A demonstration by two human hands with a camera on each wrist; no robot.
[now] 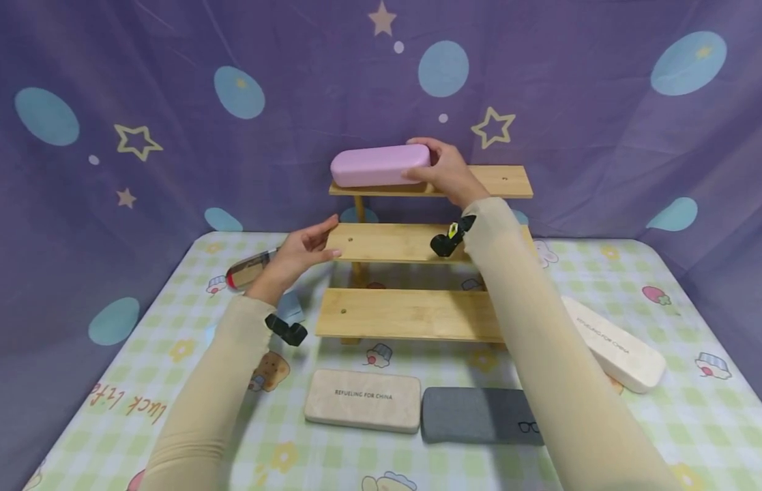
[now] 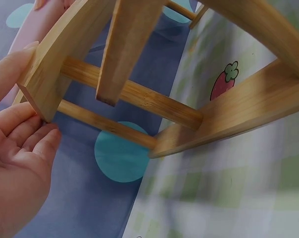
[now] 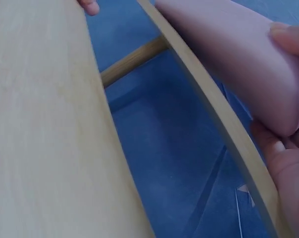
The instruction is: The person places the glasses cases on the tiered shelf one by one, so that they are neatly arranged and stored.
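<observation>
A three-tier wooden shelf rack (image 1: 405, 312) stands at the middle of the table. My right hand (image 1: 448, 174) grips the right end of a pink glasses case (image 1: 374, 167), thumb in front and fingers behind, at the left part of the top board. In the right wrist view the pink case (image 3: 243, 54) shows beside the board's edge; whether it bears fully on the board I cannot tell. My left hand (image 1: 297, 256) holds the left end of the middle board, its thumb on one side and its fingers (image 2: 28, 129) on the other in the left wrist view.
In front of the rack lie a beige glasses case (image 1: 362, 401) and a grey one (image 1: 473, 416), side by side. A white case (image 1: 617, 348) lies slanted at the right, partly behind my right sleeve. Behind my left hand is a brown, red-ended item (image 1: 247, 271), partly hidden.
</observation>
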